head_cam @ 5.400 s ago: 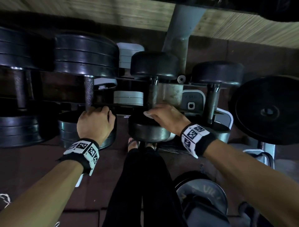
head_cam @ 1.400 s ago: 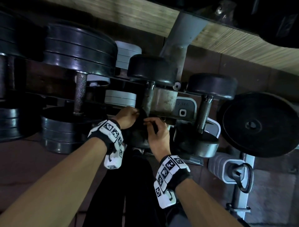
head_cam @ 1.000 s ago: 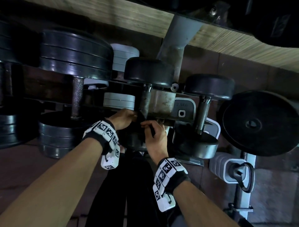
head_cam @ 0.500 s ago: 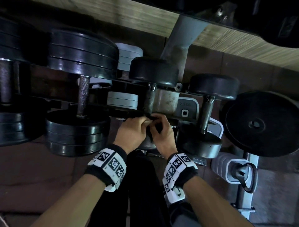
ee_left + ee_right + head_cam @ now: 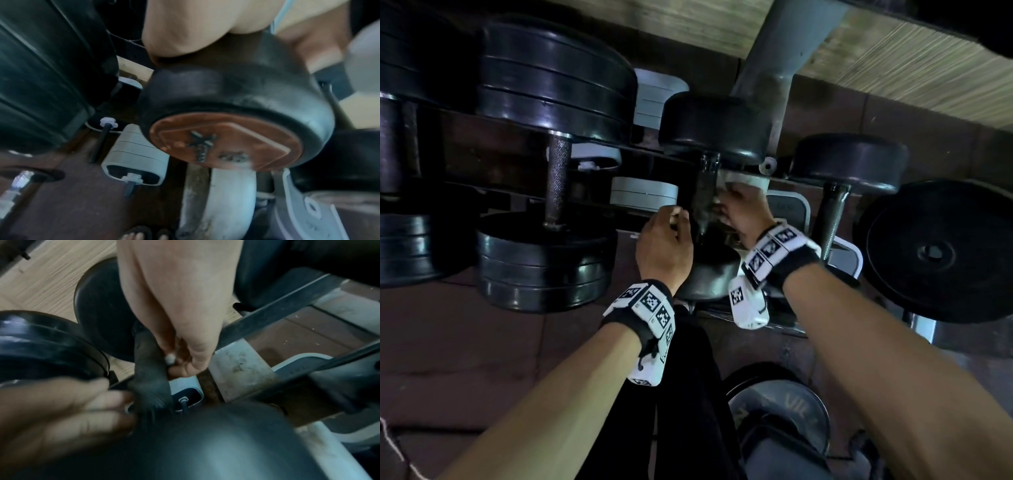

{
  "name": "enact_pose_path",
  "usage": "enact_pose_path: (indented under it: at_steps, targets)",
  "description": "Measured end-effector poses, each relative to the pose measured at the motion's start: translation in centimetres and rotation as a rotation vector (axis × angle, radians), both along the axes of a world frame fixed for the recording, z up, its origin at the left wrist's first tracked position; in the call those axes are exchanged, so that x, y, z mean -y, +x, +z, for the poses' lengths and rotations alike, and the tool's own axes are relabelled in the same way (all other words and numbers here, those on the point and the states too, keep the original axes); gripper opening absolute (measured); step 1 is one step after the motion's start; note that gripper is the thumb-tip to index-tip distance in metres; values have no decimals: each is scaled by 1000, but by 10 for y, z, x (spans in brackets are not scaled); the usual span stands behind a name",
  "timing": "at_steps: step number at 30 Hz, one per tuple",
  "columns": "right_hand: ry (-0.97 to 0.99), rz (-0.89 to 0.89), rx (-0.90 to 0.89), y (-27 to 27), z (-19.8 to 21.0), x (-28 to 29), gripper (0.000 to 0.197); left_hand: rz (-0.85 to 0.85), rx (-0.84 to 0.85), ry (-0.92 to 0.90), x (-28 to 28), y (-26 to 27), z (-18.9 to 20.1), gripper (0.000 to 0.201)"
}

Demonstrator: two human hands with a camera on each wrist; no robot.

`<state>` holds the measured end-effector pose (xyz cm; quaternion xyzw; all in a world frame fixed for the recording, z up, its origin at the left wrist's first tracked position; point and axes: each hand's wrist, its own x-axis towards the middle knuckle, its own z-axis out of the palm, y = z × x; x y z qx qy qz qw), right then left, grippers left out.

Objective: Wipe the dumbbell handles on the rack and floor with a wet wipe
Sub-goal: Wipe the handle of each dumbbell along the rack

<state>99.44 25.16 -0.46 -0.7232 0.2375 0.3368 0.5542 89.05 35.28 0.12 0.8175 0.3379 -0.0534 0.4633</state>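
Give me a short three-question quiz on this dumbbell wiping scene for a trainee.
1. Which dumbbell are the left hand and right hand working on? A: plate-loaded dumbbell at left; B: middle dumbbell; C: right dumbbell.
2. True or false: the left hand rests on the big weight plate at far right.
3. Fill in: both hands hold a dark wipe looped round the dumbbell's ____.
Key: 1 B; 2 false; 3 handle.
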Motion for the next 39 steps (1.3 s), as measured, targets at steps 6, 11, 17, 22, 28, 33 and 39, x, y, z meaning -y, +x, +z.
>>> enact_pose_path:
  at_steps: [6, 11, 17, 22, 28, 33, 39]
  targets:
    - [-36, 16, 69, 15, -8, -8, 20, -79, 17, 13, -8, -2, -5, 40]
    - [-296, 113, 372, 15, -8, -2, 15, -47, 5, 12, -7, -3, -4, 37]
    - [-339, 119, 368, 11, -8, -17, 20, -39, 6, 3, -7, -3, -3, 31]
    - [-407, 110, 449, 4, 5, -13, 17, -29, 6, 5, -8, -3, -5, 32]
    - [-412, 180, 801, -12, 14, -14, 15, -32, 17, 15, -7, -3, -5, 30]
    - [-430, 397, 978, -19, 12, -6, 13, -43, 36, 34, -7, -4, -6, 30]
    - [-545, 515, 1106, -9, 12, -12, 29, -53, 20, 38, -7, -4, -10, 30]
